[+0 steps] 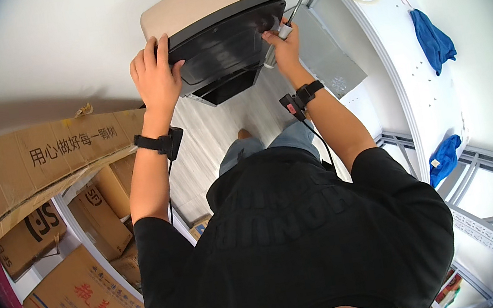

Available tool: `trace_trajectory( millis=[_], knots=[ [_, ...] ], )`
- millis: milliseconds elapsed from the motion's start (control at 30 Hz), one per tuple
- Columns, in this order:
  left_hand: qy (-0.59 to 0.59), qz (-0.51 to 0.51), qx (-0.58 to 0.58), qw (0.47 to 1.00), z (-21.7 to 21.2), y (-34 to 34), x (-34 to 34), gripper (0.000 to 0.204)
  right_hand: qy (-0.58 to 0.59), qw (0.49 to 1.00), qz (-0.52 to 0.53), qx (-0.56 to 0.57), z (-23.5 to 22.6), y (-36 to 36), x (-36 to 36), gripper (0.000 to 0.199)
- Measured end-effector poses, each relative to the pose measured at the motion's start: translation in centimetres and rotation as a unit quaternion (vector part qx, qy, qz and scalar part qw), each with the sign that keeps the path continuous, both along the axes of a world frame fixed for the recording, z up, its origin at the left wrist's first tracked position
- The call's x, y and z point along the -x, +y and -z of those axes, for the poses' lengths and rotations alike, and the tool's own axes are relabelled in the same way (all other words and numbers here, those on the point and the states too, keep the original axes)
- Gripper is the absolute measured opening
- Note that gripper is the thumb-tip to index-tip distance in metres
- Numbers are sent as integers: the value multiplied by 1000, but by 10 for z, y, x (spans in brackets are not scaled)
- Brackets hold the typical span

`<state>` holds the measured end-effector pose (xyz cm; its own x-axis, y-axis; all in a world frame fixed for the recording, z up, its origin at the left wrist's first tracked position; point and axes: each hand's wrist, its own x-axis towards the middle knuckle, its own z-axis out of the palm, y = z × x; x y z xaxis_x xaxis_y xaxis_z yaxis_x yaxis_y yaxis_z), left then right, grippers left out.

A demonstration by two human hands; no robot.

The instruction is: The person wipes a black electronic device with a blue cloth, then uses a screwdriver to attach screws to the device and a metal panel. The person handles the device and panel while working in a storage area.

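While your left hand [157, 78] is suitably gripping the upper-centre, probably stiff black panel's rim [224, 17], your right hand [288, 50] is clasping a screwdriver [285, 31].

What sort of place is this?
Probably a storeroom or workroom: cardboard boxes sit shelved on the left, a metal rack stands on the right, and your right hand holds what looks like a screwdriver.
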<state>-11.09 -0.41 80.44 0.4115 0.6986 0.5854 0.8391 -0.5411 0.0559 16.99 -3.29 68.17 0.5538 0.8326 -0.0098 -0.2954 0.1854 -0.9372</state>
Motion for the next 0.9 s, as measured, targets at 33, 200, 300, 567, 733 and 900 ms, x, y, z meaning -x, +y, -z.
trace_trajectory(
  millis=[33, 200, 300, 567, 733, 900],
  knots=[
    [-2, 2, -3, 1000, 1, 1, 0, 67, -2, 1000, 0, 7, -1, 0, 1, 52],
    [-11, 11, -1, 1000, 2, 0, 4, 66, 44, 999, -2, -2, -15, -1, 4, 52],
    [-16, 16, -7, 1000, 3, -2, 4, 66, 25, 1000, 10, 4, -22, -4, 7, 51],
    [-7, 1, -15, 1000, 5, 3, 3, 64, 30, 999, 11, 13, -25, -11, 13, 47],
    [-10, -5, -18, 1000, 7, 3, 3, 63, 133, 986, 24, 99, 8, -14, 11, 38],
    [-28, -2, -17, 999, 6, 0, 1, 62, 273, 952, -21, 139, 28, -12, 23, 32]
  ],
)
